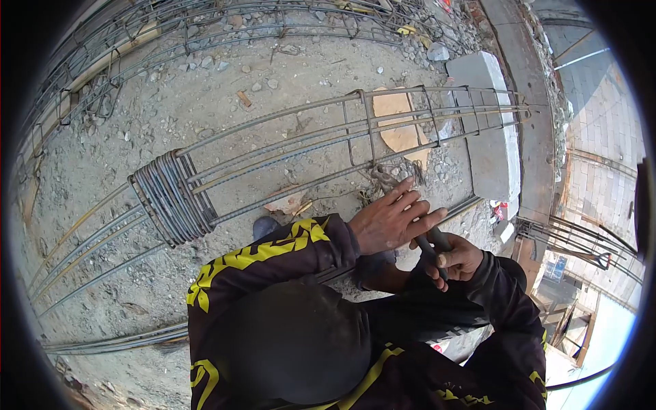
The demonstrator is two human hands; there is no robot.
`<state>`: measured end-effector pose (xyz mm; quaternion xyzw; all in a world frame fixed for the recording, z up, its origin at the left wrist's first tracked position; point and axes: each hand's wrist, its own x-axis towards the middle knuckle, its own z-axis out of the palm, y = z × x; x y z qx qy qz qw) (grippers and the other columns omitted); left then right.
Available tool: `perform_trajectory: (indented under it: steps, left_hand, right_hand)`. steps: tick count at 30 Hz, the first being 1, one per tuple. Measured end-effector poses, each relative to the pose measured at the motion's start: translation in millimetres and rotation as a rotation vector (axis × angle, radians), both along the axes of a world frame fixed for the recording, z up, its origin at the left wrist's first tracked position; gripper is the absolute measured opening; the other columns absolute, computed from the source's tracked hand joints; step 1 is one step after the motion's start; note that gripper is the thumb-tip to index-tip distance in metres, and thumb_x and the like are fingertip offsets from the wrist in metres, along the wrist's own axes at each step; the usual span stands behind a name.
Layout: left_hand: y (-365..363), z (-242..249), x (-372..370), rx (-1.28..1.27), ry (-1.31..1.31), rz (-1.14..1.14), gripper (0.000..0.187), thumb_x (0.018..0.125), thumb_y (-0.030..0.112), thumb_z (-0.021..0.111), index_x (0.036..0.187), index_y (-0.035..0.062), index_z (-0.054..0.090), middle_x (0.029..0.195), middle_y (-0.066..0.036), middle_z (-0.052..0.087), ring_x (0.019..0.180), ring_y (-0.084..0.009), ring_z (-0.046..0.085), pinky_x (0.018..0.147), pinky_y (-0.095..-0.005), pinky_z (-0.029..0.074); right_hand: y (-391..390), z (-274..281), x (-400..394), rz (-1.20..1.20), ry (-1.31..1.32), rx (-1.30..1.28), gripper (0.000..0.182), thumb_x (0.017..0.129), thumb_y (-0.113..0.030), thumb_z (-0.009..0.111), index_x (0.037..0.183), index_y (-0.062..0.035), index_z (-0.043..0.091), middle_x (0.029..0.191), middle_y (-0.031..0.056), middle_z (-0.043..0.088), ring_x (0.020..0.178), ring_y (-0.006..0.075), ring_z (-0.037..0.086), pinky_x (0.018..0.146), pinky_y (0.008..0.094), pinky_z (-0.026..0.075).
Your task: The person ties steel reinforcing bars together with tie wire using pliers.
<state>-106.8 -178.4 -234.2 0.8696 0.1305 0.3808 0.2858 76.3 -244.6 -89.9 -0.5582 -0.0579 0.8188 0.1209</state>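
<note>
Closest to the camera, a dark rounded shape (pixel 294 342) is filling the bottom middle, and dark sleeves with yellow markings are reaching forward on both sides. The left hand (pixel 391 220) is spreading its fingers, palm down and unclenched, above the ground beside the rebar cage; its fingertips are pointing toward the right hand (pixel 461 260). That right hand is grasping a dark-handled hand tool (pixel 429 254), its fingers curling around the handles. Whether the left hand is touching the tool, I cannot tell.

Just beyond the hands, the rebar cage (pixel 294 145) is stretching across the ground (pixel 225 102) from lower left to upper right. Toward its left part, a tight row of stirrups (pixel 174 198) is sitting packed around the long bars, while other stirrups are standing spaced apart farther right. Beneath the spaced part, a tan flat piece (pixel 393 121) is lying on the ground, and a pale concrete block (pixel 493 154) is lying under the right end.

Farther off, more tied rebar (pixel 273 31) is running along the top, among loose rubble.
</note>
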Motion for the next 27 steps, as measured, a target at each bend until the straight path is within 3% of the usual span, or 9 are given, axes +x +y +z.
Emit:
perform_trajectory:
  steps: [1, 3, 6, 11, 15, 19, 22, 26, 27]
  left_hand:
    - [2, -12, 7, 0.083, -0.073, -0.013, 0.052, 0.089, 0.021, 0.055, 0.140, 0.0102, 0.048, 0.110, -0.008, 0.064, 0.107, -0.0258, 0.062, 0.104, -0.0426, 0.047]
    - [6, -9, 12, -0.009, 0.096, -0.102, 0.050, 0.089, 0.018, 0.057, 0.138, 0.0092, 0.051, 0.100, -0.006, 0.065, 0.098, -0.0240, 0.063, 0.092, -0.0381, 0.051]
    - [9, -18, 19, -0.096, 0.228, -0.115, 0.051, 0.089, 0.016, 0.058, 0.139, 0.0098, 0.050, 0.088, -0.004, 0.063, 0.089, -0.0225, 0.063, 0.079, -0.0350, 0.052]
    - [10, -2, -25, -0.113, -0.032, -0.203, 0.068, 0.088, 0.030, 0.068, 0.148, 0.0099, 0.041, 0.121, -0.013, 0.060, 0.119, -0.0289, 0.056, 0.105, -0.0426, 0.042]
    - [31, 7, -81, -0.694, -0.044, -0.050, 0.089, 0.083, 0.043, 0.077, 0.152, 0.0076, 0.032, 0.137, -0.015, 0.053, 0.136, -0.0309, 0.044, 0.119, -0.0481, 0.027]
    - [10, -4, -66, -1.382, -0.472, -0.261, 0.081, 0.092, 0.040, 0.070, 0.152, 0.0019, 0.031, 0.139, -0.018, 0.051, 0.139, -0.0291, 0.040, 0.116, -0.0487, 0.029]
    - [27, 4, -58, -1.445, -0.666, -0.550, 0.070, 0.097, 0.032, 0.065, 0.149, 0.0009, 0.032, 0.133, -0.018, 0.056, 0.128, -0.0256, 0.051, 0.108, -0.0444, 0.038]
    - [36, 1, -68, -1.604, -0.460, -0.525, 0.036, 0.102, 0.019, 0.057, 0.130, -0.0034, 0.059, 0.105, -0.010, 0.068, 0.096, -0.0146, 0.063, 0.086, -0.0301, 0.049]
    - [37, 6, -68, -1.400, -0.411, -0.287, 0.028, 0.101, 0.014, 0.056, 0.119, -0.0042, 0.066, 0.096, -0.008, 0.069, 0.082, -0.0110, 0.062, 0.073, -0.0261, 0.050]
  right_hand:
    - [1, -1, -3, 0.111, -0.050, 0.003, 0.045, 0.091, -0.024, 0.072, 0.123, -0.0048, 0.047, 0.082, 0.0115, 0.064, 0.068, 0.0220, 0.069, 0.056, 0.0315, 0.058]
    - [3, -2, -15, 0.278, -0.279, 0.031, 0.043, 0.090, -0.026, 0.072, 0.119, -0.0047, 0.049, 0.081, 0.0108, 0.066, 0.069, 0.0216, 0.070, 0.057, 0.0306, 0.057]
    - [3, -11, -12, 0.996, -1.103, 0.775, 0.042, 0.090, -0.028, 0.072, 0.116, -0.0029, 0.051, 0.078, 0.0097, 0.066, 0.068, 0.0198, 0.069, 0.056, 0.0302, 0.054]
    - [19, 14, -21, 0.416, -0.478, 0.005, 0.032, 0.100, -0.025, 0.057, 0.107, 0.0057, 0.060, 0.074, 0.0088, 0.061, 0.067, 0.0177, 0.064, 0.054, 0.0278, 0.052]
    - [10, 39, 9, 0.333, -0.325, 0.122, 0.042, 0.097, -0.025, 0.064, 0.124, 0.0069, 0.058, 0.077, 0.0087, 0.063, 0.075, 0.0148, 0.064, 0.056, 0.0251, 0.050]
    - [21, 60, 25, 0.423, -0.208, 0.307, 0.042, 0.096, -0.023, 0.067, 0.127, 0.0036, 0.058, 0.084, 0.0092, 0.069, 0.073, 0.0124, 0.062, 0.060, 0.0216, 0.043]
    - [39, 73, 29, 0.437, -0.216, 0.193, 0.046, 0.096, -0.023, 0.067, 0.132, 0.0028, 0.055, 0.083, 0.0090, 0.068, 0.071, 0.0109, 0.060, 0.057, 0.0207, 0.041]
    - [57, 72, 36, 0.423, -0.033, 0.100, 0.067, 0.096, -0.020, 0.065, 0.153, -0.0043, 0.032, 0.098, 0.0155, 0.071, 0.074, 0.0129, 0.065, 0.062, 0.0217, 0.052]
    - [61, 69, 44, 0.417, 0.043, 0.052, 0.073, 0.097, -0.019, 0.064, 0.156, -0.0062, 0.024, 0.110, 0.0181, 0.069, 0.083, 0.0156, 0.067, 0.075, 0.0268, 0.056]
